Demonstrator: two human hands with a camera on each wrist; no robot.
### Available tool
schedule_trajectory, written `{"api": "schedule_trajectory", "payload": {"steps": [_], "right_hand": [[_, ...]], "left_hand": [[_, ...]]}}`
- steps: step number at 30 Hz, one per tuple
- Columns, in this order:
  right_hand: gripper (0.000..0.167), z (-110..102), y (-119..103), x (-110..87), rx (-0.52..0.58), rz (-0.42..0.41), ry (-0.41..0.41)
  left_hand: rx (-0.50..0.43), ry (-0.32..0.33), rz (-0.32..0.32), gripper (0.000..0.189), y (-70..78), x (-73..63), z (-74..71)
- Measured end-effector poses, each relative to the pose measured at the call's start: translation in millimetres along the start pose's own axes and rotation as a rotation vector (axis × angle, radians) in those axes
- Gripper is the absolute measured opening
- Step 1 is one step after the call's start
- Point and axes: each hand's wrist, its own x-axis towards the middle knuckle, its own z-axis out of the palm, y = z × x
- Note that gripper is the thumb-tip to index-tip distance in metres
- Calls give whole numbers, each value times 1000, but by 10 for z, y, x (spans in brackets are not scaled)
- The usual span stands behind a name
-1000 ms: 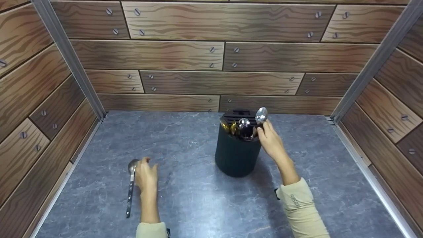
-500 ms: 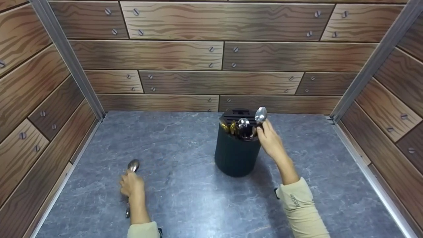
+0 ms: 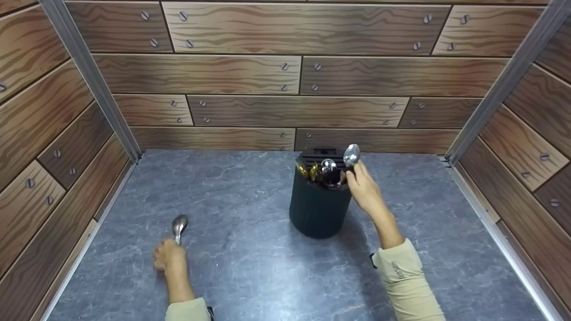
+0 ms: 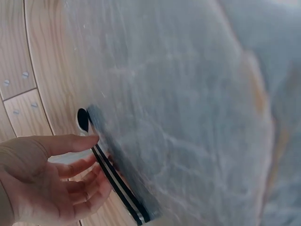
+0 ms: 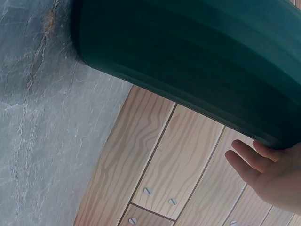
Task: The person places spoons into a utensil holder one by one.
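Note:
On the left of the table, my left hand grips a spoon with a metal bowl and a dark handle, which lies nearly flat. Thumb and fingers stand on either side of the handle in the left wrist view. Right of centre, my right hand is at the rim of a dark green utensil holder. It pinches a silver spoon just below its bowl; the lower part of that spoon is hidden. In the right wrist view, several fingers are loosely extended beside the holder wall.
More spoons stand bowl-up in the holder, gold ones at the left and a silver one in the middle. The holder has a slotted black top. Wood-patterned walls enclose the grey table.
My left hand has moved left and toward me, from beside the spoon onto its handle. The spoon on the table keeps its place. My right hand has stayed at the holder.

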Motion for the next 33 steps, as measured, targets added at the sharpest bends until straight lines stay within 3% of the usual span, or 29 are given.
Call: {"api": "schedule_trajectory", "payload": {"steps": [3, 19, 25, 33], "right_hand": [[48, 2, 3, -3, 2, -9, 10], [47, 9, 7, -7, 13, -16, 18], [44, 6, 5, -9, 8, -25, 16], [45, 0, -5, -7, 20, -29, 14]], "left_hand": [[1, 5, -6, 46, -23, 7, -7], [5, 18, 10, 27, -31, 0, -28], [1, 24, 27, 9, 14, -16, -82], [-43, 72, 53, 13, 101, -64, -132]]}}
